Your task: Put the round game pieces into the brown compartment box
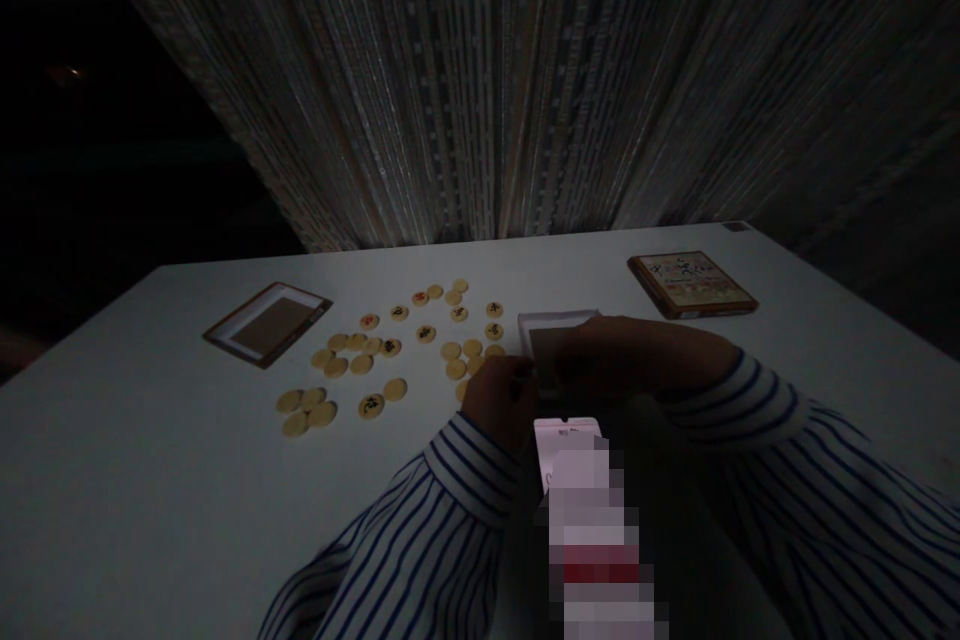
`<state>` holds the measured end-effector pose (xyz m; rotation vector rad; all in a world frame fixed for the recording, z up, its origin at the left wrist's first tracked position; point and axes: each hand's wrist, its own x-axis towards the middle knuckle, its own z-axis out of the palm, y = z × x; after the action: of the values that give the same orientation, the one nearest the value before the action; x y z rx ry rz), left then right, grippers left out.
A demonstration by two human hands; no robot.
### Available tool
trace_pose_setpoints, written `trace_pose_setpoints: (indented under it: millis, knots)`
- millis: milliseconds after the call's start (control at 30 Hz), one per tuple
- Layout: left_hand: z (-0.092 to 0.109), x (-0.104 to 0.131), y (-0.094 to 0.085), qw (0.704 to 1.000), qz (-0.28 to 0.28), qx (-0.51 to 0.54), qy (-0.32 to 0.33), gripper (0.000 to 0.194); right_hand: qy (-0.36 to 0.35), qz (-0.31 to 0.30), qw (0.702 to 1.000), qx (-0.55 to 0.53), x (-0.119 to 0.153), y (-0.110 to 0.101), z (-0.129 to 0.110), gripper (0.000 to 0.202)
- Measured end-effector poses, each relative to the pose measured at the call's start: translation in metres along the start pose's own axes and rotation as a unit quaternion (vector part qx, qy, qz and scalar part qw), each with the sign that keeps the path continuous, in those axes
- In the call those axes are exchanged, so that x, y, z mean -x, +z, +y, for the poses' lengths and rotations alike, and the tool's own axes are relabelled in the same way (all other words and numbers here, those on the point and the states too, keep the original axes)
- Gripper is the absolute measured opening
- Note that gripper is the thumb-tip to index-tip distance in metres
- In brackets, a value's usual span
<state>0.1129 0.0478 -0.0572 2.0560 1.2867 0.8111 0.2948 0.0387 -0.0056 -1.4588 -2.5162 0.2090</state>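
Note:
My left hand [502, 402] is closed, fingers curled in, at the left side of a shallow box [561, 320] with a pale rim and a brown bottom. Whatever its fingers hold is hidden in shadow. My right hand [641, 357] reaches over the same box from the right, its fingers bent inward and too dark to show what is in them. Left of my left hand lie several round wooden Chinese chess pieces [390, 347], some with red or black characters upward and others blank side up. A few pieces [456, 369] lie right beside my left hand, partly covered by it.
A similar shallow box part [324, 304] with a brown bottom lies at the left of the white table [187, 470]. At the back right is a closed box with a printed top [694, 278]. A lit phone [566, 430] shows below my hands. A striped curtain [480, 70] hangs behind.

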Motion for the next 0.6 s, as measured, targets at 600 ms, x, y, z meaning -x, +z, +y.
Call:
trace_pose_setpoints:
  millis: [600]
  knots:
    - [0.003,0.000,-0.001,0.999,-0.011,-0.024,-0.017,0.022,-0.041,-0.141,0.989,-0.026,-0.010,-0.010,0.008,0.018]
